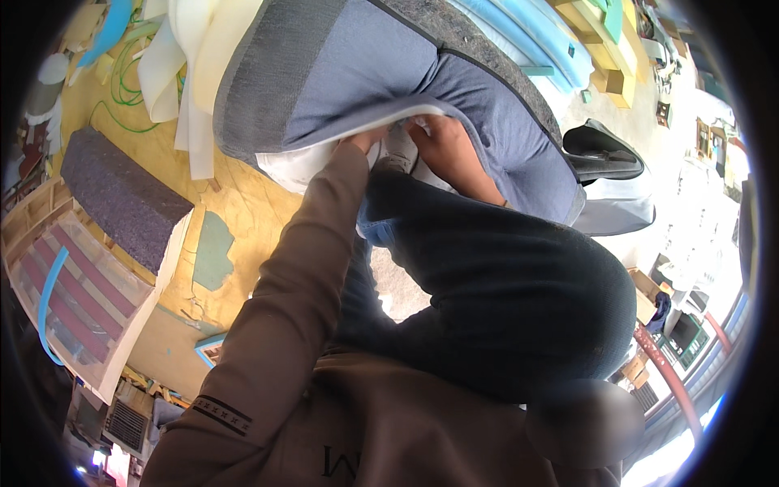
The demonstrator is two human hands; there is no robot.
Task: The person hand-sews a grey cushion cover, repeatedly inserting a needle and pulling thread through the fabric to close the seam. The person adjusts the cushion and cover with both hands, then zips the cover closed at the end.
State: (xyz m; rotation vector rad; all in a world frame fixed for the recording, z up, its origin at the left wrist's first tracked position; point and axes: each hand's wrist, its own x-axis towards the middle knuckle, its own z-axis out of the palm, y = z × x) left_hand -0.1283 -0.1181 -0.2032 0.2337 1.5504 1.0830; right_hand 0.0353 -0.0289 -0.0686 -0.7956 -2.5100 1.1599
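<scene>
A large upholstered piece in blue-grey fabric, with a darker grey panel and black piping, lies in front of me. Its loose cover edge curves over my hands, and white material shows beneath it. My left hand reaches in at this edge, its fingers hidden by the fold. To its right, my right hand bends inward, fingers closed on the fabric edge. Between the hands I see part of a light shoe, below the fold.
Left, a wooden frame with reddish straps and a dark padded block rests by a plywood surface. Pale foam strips hang nearby. Blue foam lies at the back; a black and grey item stands right.
</scene>
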